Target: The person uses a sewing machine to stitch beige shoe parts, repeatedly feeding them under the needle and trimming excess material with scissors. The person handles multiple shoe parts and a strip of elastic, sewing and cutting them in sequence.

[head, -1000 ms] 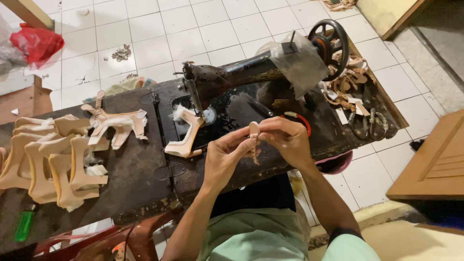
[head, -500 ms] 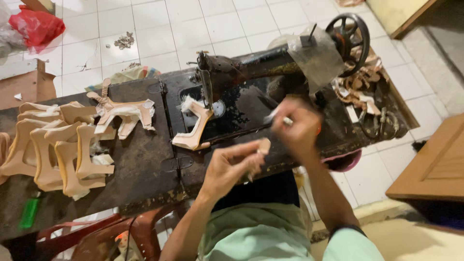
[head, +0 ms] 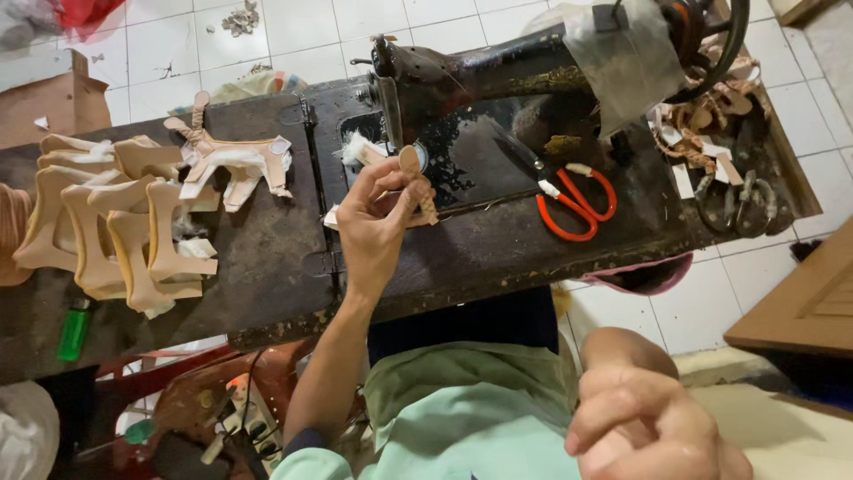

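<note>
My left hand [head: 373, 227] is raised over the dark sewing table [head: 258, 258] and pinches a small tan strap piece [head: 414, 169]. It holds the piece upright just in front of the needle arm of the old black sewing machine [head: 480, 76]. My right hand [head: 649, 427] is drawn back close to the camera at the bottom right. Its fingers are curled shut and I see nothing in them. Red-handled scissors [head: 577, 204] lie on the table between the two hands.
A stack of tan cut pieces [head: 115, 222] lies at the table's left, with one stitched piece [head: 231, 164] beside it. A green lighter [head: 73, 329] sits at the front left edge. Strap scraps [head: 702, 133] are heaped by the handwheel [head: 711, 36]. A wooden board [head: 809, 302] stands at the right.
My right hand has let go of the strap piece and pulled back toward the camera. The red scissors now lie on the table. My left hand has lifted the piece toward the needle.
</note>
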A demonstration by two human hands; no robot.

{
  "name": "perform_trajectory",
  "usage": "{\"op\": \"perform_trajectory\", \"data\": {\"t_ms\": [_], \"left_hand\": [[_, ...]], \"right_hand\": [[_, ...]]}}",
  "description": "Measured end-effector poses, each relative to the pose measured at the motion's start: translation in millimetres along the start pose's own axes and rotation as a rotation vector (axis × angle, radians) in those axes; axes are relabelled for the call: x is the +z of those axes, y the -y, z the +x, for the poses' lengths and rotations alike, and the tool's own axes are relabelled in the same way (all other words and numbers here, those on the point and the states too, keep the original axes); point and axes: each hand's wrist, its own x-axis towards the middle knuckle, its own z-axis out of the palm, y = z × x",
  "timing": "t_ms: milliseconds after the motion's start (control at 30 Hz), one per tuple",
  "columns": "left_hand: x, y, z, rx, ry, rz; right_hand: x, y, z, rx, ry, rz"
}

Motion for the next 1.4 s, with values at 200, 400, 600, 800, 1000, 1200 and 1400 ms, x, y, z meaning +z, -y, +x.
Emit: {"op": "perform_trajectory", "data": {"t_ms": [200, 400, 600, 800, 1000, 1200, 1400], "left_hand": [[-1, 0, 1, 0.017, -0.002, 0.035], [-4, 9, -25, 0.270, 0.221, 0.483], [-34, 20, 2, 0.046, 0.220, 0.734], [-65, 29, 57, 0.627, 0.357, 1.246], [-73, 34, 62, 0.632, 0.365, 1.126], [-77, 43, 68, 0.543, 0.307, 1.078], [-72, 51, 69, 0.563, 0.271, 1.140]], "right_hand": [[19, -16, 52, 0.282, 0.056, -0.240], [7, -154, 24, 0.585, 0.448, -0.263], [-7, -188, -11, 1.055, 0.508, -0.320], [-19, -259, -9, 1.179, 0.277, 0.007], [5, -314, 8, 1.219, 0.385, 0.033], [29, -330, 17, 0.992, 0.520, -0.365], [26, -337, 12, 0.996, 0.483, -0.352]]}}
